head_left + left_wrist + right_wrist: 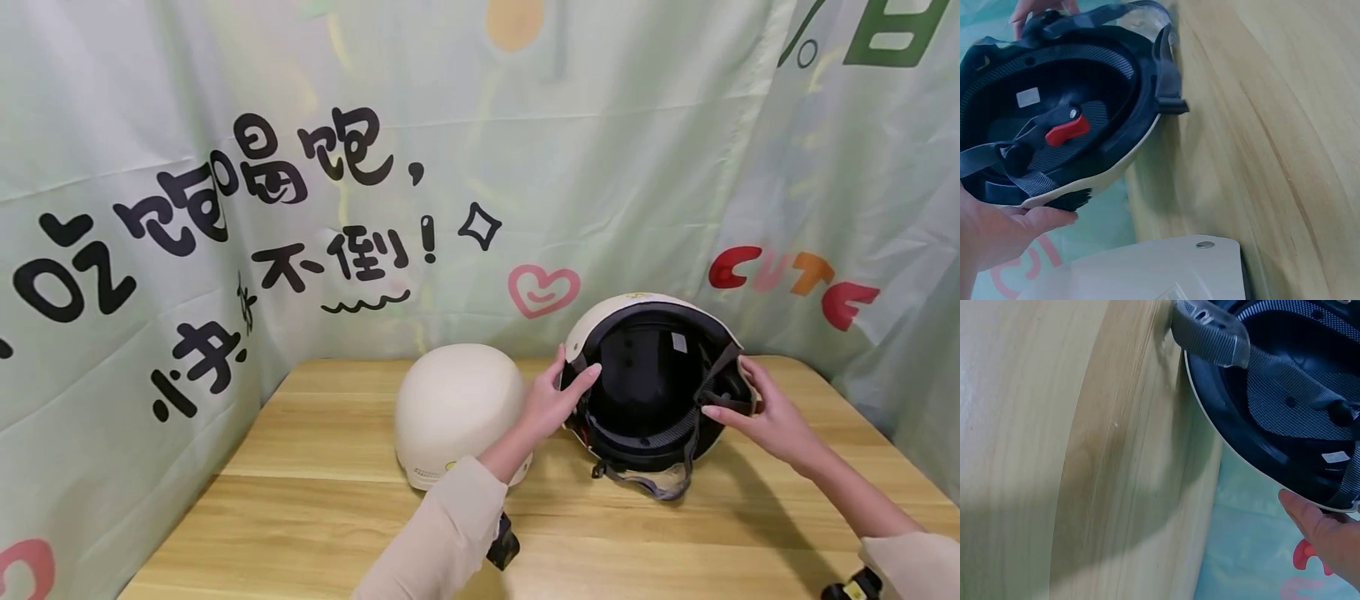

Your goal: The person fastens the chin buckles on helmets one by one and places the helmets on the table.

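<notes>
A cream helmet with a black lining (637,375) is held between both hands at the right of the table, its inside facing the head camera. My left hand (551,396) grips its left edge, thumb on the inner rim. At the opposite edge, my right hand (772,417) grips near the strap. Grey straps (667,487) hang below it. In the left wrist view, a red buckle piece (1068,130) shows inside the shell (1116,172). The right wrist view shows the hand (1329,537) at the rim.
A second cream helmet (459,408) stands dome up, left of the held one, close to my left forearm. The wooden table (322,533) meets a printed light green curtain (420,67) behind and at the sides.
</notes>
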A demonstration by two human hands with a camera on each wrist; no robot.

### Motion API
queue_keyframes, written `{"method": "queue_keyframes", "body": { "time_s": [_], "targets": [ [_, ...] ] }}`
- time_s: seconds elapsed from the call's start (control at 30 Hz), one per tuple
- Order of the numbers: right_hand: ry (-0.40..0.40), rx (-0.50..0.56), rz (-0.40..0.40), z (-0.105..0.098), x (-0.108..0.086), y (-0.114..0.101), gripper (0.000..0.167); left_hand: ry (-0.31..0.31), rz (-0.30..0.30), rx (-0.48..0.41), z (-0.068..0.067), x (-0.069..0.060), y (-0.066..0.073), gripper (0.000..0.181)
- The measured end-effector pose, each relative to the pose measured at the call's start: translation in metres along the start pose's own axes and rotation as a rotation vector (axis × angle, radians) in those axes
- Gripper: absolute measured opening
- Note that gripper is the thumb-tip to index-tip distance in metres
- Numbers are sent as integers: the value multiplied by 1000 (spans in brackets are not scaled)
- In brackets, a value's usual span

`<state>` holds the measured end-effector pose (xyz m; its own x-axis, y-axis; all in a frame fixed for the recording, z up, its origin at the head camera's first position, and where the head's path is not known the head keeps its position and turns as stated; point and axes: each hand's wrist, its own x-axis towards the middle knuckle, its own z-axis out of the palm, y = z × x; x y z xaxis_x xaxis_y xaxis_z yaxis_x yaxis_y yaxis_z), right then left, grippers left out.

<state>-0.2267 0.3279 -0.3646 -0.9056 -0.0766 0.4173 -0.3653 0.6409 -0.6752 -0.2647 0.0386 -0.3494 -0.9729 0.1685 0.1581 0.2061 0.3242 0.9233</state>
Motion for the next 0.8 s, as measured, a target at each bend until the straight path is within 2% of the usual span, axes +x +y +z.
{"method": "queue_keyframes", "body": {
  "time_s": [0.1,0.27,0.43,0.57,0.8],
  "targets": [
    [-23,-44,43,-5,0,-1,78,-9,-10,26,0,2,2,75],
    [-74,-74,113,-9,1,-6,83,-7,-19,16,-1,5,5,72],
    [-149,-41,193,-9,2,-7,87,10,-8,27,-2,7,5,67],
    [-206,1,259,-8,2,-6,89,29,0,-8,0,7,3,67],
    [-251,67,285,-2,4,-4,88,62,-7,-49,2,7,1,67]
  ]
}}
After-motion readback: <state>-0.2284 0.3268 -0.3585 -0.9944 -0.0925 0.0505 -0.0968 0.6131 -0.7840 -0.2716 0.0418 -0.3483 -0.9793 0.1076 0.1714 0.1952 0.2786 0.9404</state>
